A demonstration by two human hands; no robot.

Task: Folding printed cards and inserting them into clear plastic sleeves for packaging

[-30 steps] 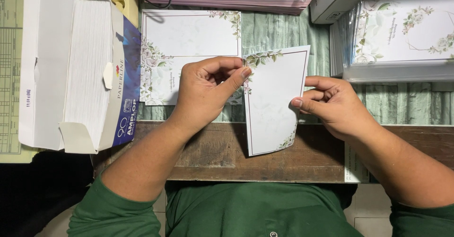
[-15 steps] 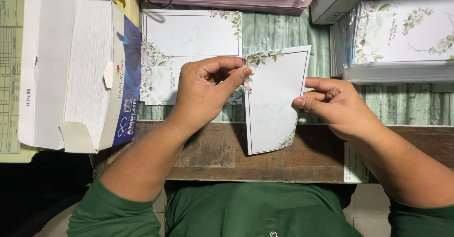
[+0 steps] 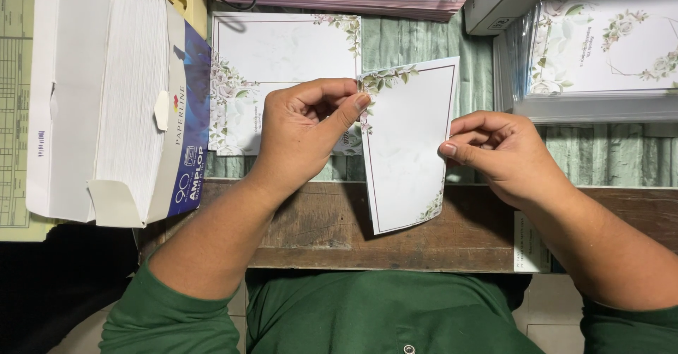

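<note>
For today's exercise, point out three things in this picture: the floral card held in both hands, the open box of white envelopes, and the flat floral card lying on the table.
Held floral card (image 3: 409,149), head view, blank centre.
Envelope box (image 3: 187,135), head view, blue side panel.
Flat floral card (image 3: 282,43), head view, pale upper middle.

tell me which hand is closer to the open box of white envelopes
Left. The left hand pinches the floral card by its left edge, a short way right of the envelope box. The right hand holds the card's right edge, farther from the box.

Bright overhead light, sharp focus, soft shadows
</note>
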